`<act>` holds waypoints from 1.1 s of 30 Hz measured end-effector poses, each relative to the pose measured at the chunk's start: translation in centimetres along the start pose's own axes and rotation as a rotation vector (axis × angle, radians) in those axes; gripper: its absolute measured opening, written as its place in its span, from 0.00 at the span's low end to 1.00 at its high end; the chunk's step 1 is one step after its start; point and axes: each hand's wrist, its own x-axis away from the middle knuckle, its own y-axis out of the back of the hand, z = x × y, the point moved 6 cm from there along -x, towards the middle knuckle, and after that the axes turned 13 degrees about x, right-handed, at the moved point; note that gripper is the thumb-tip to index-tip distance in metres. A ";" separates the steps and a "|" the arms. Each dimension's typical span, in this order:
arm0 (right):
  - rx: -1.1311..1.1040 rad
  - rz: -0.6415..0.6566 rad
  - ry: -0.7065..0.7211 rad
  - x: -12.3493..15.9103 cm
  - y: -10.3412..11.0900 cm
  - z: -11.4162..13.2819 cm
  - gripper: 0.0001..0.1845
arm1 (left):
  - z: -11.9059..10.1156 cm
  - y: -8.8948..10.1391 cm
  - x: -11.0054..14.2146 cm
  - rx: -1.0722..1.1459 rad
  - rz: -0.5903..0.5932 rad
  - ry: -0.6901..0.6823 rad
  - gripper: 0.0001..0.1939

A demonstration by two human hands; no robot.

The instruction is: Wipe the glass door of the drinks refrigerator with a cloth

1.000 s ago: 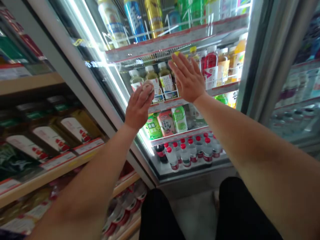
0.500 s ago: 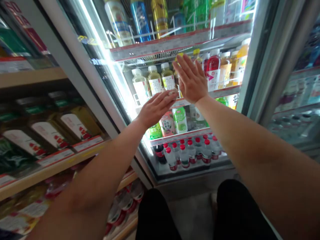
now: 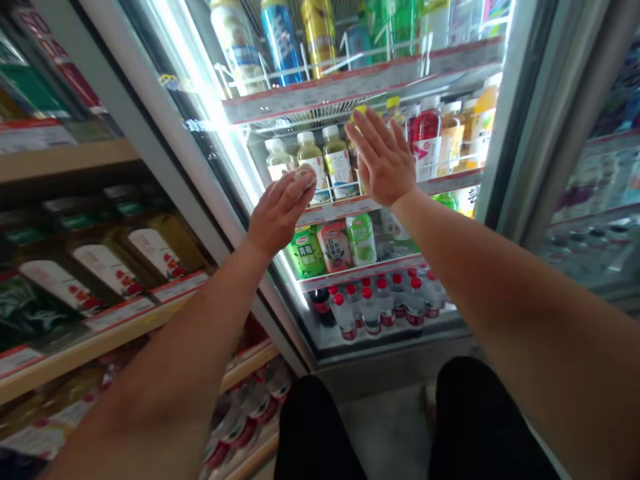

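My left hand (image 3: 277, 210) is in front of the glass door (image 3: 400, 250) of a lit drinks cooler, its fingers bent over a small whitish cloth (image 3: 305, 174). Only a bit of the cloth shows at the fingertips, and its edges are blurred. My right hand (image 3: 384, 160) is spread flat against the door, palm towards the glass, with nothing visible in it. Behind the hands, white-capped bottles (image 3: 339, 163) and a red drink bottle (image 3: 427, 137) stand on the middle shelf.
Cans (image 3: 281, 43) stand on the upper cooler shelf, with red-capped water bottles (image 3: 371, 311) at the bottom. A wooden shelf (image 3: 165, 308) with dark bottles (image 3: 150, 233) borders the cooler at left. Another cooler (image 3: 590, 200) is at right. My black-clad knees (image 3: 315, 427) are below.
My left hand has moved left and slightly down along the glass with the cloth, away from my right hand. My right hand has stayed in place.
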 end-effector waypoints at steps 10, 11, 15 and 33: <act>0.010 0.011 -0.016 0.0 -0.1 -0.1 0.33 | -5.0 -4.3 -3.8 0.145 0.189 -0.112 0.25; 0.006 0.015 -0.017 0.0 -0.1 -0.1 0.33 | -4.9 -4.2 -3.8 0.159 0.211 -0.123 0.24; -0.017 0.055 -0.021 0.0 -0.1 -0.1 0.33 | 0.1 -1.9 -4.2 0.116 0.096 -0.006 0.24; 0.029 0.022 -0.014 0.0 0.1 0.0 0.33 | -2.8 -1.8 -3.2 0.093 0.042 -0.057 0.25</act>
